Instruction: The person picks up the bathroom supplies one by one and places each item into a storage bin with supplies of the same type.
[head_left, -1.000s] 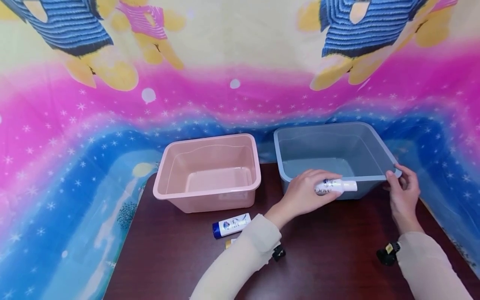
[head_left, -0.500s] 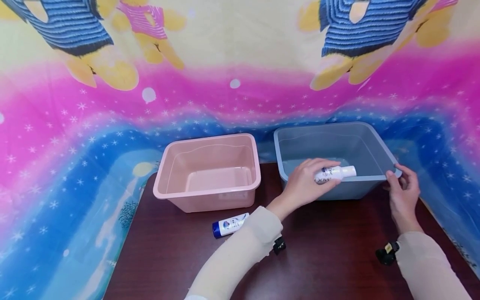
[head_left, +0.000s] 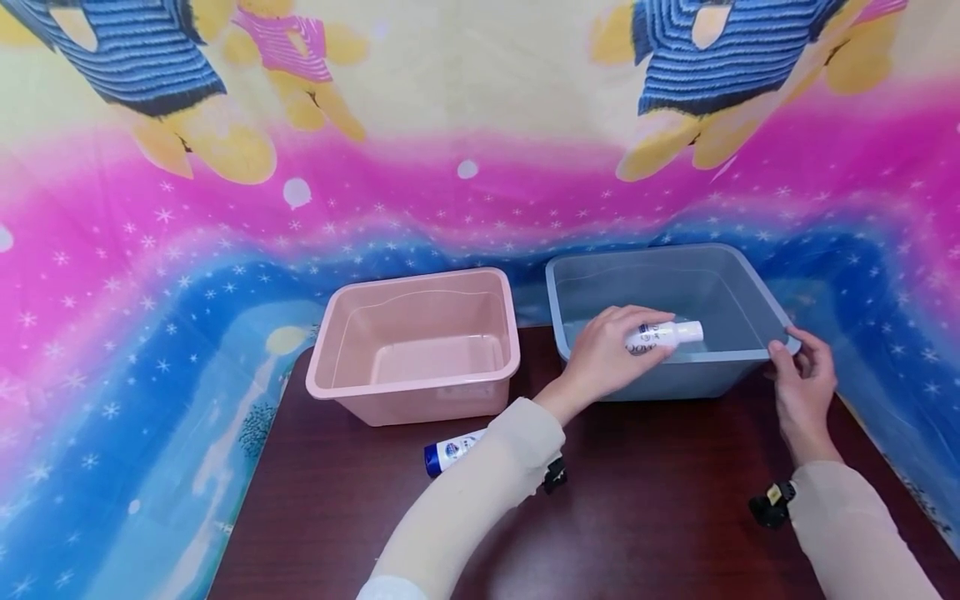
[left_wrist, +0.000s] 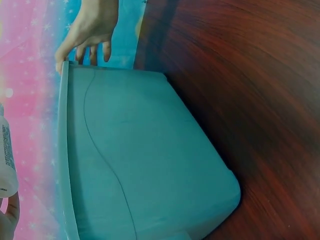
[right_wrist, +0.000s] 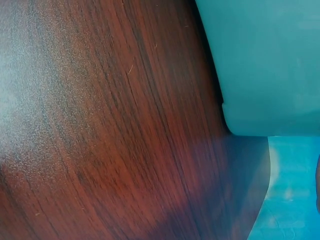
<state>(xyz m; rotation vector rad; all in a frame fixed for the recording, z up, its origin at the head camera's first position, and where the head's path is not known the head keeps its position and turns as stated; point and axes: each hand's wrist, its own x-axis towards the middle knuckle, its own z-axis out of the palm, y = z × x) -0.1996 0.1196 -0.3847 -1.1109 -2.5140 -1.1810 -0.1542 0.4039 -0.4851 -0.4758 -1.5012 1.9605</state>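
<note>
My left hand (head_left: 600, 354) grips a small white Dove bottle (head_left: 666, 335), held tilted on its side above the front rim of the grey plastic bin (head_left: 675, 383). The bottle's white cap points right, over the bin's opening. In the left wrist view, part of the bottle (left_wrist: 7, 162) and fingertips show at the left edge. At the bin's front right corner, my right hand (head_left: 806, 392) pinches the rim, thumb on the near side. The right wrist view catches mostly the bin's lower outer wall (right_wrist: 270, 65), with a sliver of finger at the edge.
A pink plastic bin (head_left: 423, 410) stands left of the grey one. In front of it lies a white tube with a blue cap (head_left: 450, 452), partly behind my left sleeve. The dark wooden table (head_left: 637, 517) meets a patterned cloth backdrop (head_left: 450, 200).
My left hand has raised the bottle and moved it forward, from in front of the grey bin's front wall to over its rim. The right hand keeps its hold on the corner.
</note>
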